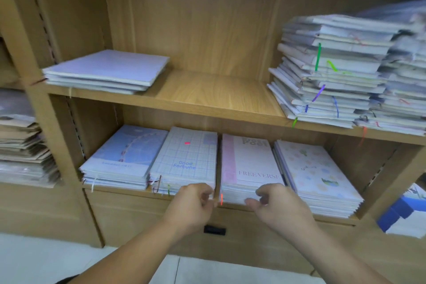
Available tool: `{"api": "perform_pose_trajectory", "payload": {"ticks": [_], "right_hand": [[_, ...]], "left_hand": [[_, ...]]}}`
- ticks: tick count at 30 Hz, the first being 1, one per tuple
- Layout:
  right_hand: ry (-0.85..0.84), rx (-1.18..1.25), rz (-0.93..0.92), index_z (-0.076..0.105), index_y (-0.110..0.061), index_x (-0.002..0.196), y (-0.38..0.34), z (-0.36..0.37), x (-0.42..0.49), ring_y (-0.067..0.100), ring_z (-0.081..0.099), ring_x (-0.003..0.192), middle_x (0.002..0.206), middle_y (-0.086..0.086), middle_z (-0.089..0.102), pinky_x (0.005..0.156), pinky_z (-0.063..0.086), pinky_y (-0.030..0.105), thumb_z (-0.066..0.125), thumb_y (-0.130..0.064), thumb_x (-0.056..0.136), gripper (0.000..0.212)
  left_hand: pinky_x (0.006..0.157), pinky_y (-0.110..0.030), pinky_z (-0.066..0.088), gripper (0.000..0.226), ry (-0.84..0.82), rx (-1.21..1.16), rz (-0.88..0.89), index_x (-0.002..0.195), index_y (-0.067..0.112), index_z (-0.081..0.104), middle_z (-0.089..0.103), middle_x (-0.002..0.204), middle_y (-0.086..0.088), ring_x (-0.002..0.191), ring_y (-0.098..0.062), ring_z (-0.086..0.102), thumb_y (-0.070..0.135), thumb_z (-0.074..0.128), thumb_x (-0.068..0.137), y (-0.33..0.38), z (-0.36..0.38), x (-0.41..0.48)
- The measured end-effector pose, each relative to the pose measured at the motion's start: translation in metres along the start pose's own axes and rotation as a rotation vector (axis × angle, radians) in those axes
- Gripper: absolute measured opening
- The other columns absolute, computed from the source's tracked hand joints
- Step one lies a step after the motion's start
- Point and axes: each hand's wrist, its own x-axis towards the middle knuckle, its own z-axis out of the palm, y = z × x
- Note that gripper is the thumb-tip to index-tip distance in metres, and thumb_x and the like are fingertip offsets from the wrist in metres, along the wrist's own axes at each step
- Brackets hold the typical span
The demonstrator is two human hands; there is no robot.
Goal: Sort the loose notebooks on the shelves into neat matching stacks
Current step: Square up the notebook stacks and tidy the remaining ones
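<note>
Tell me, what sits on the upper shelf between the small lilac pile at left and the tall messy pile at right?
Nothing: in the head view, only bare shelf board runs between the lilac pile and the messy pile.

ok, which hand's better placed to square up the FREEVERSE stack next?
Right. The right hand is already at the front edge of the FREEVERSE stack; the left hand sits at the Good Fortune stack.

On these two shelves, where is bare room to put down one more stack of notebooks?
The upper shelf has one wide bare patch, between the flat lilac stack on its left and the tall untidy pile on its right. The lower shelf is crowded: four stacks lie side by side, with both hands at their front edges.
</note>
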Motion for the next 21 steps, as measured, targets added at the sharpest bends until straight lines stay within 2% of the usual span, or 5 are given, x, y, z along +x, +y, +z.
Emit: {"api": "perform_pose_trajectory", "payload": {"ticks": [4,7,13,16,21], "right_hand": [[0.020,-0.033,-0.217,0.071,-0.029,0.103,-0.079,-0.036,-0.017,0.013,0.065,0.095,0.091,-0.012,0.071,0.077,0.052,0.028,0.059,-0.067,0.086,0.044],[0.074,-0.065,-0.328,0.067,-0.028,0.086,-0.136,-0.072,-0.015,0.010,0.063,0.083,0.078,-0.012,0.066,0.067,0.051,0.028,0.058,-0.067,0.087,0.041],[0.249,-0.059,-0.534,0.071,-0.033,0.084,-0.239,-0.134,0.008,0.005,0.061,0.084,0.072,-0.018,0.067,0.071,0.054,0.028,0.056,-0.064,0.089,0.035],[0.314,0.077,-0.529,0.069,-0.034,0.077,-0.272,-0.140,0.034,0.004,0.064,0.081,0.073,-0.020,0.067,0.071,0.054,0.031,0.059,-0.060,0.087,0.030],[0.204,0.391,-0.410,0.071,-0.017,0.092,-0.297,-0.119,0.083,0.014,0.066,0.072,0.079,-0.007,0.071,0.068,0.053,0.030,0.065,-0.057,0.088,0.041]], "left_hand": [[0.074,-0.018,0.051,0.025,0.094,-0.052,0.053,0.114,0.029,0.071,0.071,0.106,0.013,0.079,0.003,0.067,0.035,0.072,0.091,0.003,-0.052,-0.024],[0.068,-0.016,0.047,0.023,0.219,-0.079,0.116,0.114,0.028,0.072,0.070,0.100,0.018,0.070,0.005,0.065,0.036,0.071,0.092,0.010,-0.119,-0.036],[0.062,-0.020,0.051,0.008,0.628,-0.088,0.196,0.092,0.026,0.076,0.072,0.073,0.013,0.066,-0.001,0.067,0.021,0.069,0.093,0.014,-0.271,-0.050],[0.074,-0.028,0.056,0.009,0.814,-0.024,0.126,0.100,0.026,0.074,0.071,0.085,0.013,0.079,-0.003,0.066,0.026,0.067,0.094,-0.001,-0.324,-0.044],[0.096,-0.040,0.052,0.029,0.617,0.000,-0.112,0.115,0.020,0.060,0.058,0.108,0.003,0.104,-0.021,0.060,0.045,0.058,0.099,-0.026,-0.352,-0.012]]}}
